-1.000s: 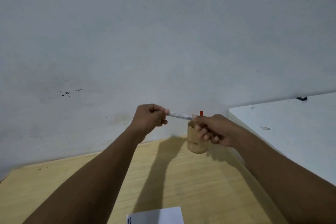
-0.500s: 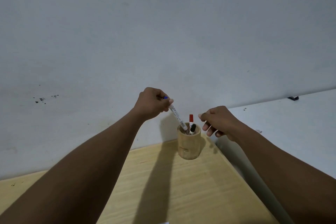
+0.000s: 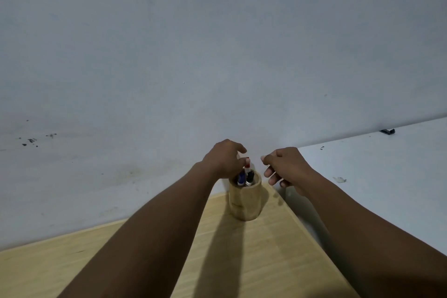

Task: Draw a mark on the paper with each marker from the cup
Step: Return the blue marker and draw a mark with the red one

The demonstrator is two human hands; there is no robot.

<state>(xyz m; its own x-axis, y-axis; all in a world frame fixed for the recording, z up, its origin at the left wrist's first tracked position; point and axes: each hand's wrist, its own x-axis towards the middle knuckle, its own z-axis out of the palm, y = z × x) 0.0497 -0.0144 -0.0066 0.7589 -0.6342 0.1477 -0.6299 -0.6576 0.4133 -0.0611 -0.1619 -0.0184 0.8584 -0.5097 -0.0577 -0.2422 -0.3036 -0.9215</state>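
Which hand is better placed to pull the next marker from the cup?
The left hand, I'd judge: its fingers are right at the red marker standing in the wooden cup. The right hand hangs beside the cup, loosely curled, holding nothing visible.

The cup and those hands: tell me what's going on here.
A person reaches over a wooden cup standing on a wooden table by the wall. The left hand is at the red-capped marker sticking up from the cup; a blue marker and a black marker sit inside. The right hand hovers beside, holding nothing visible.
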